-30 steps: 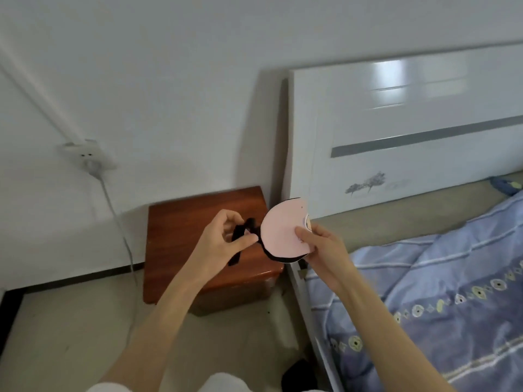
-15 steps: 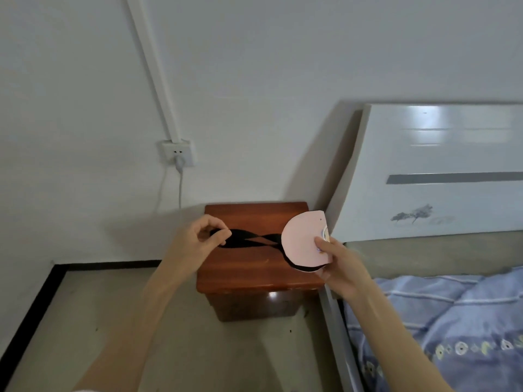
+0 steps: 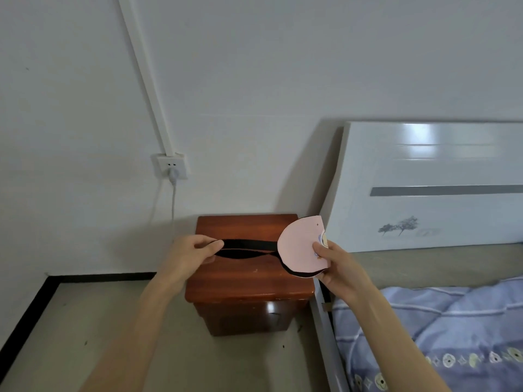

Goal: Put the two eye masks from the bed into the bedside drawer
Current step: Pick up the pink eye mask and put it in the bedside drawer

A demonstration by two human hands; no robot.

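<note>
A pink eye mask (image 3: 298, 247), folded in half, hangs in the air over the right part of the brown bedside cabinet (image 3: 246, 281). My right hand (image 3: 336, 267) pinches the mask's right edge. Its black elastic strap (image 3: 246, 246) runs taut to the left, where my left hand (image 3: 189, 256) grips its end between thumb and fingers. The cabinet's drawer front (image 3: 243, 318) is in shadow and looks closed. A second eye mask is not in view.
The white headboard (image 3: 424, 188) and the bed with a blue patterned quilt (image 3: 441, 335) lie to the right of the cabinet. A wall socket (image 3: 171, 165) with a plugged-in white cable sits behind the cabinet. Grey floor (image 3: 85, 329) extends to the left.
My view has swung left and centred on the cabinet. My left hand has drawn the black strap out to the left until it is stretched; the right hand keeps the pink mask.
</note>
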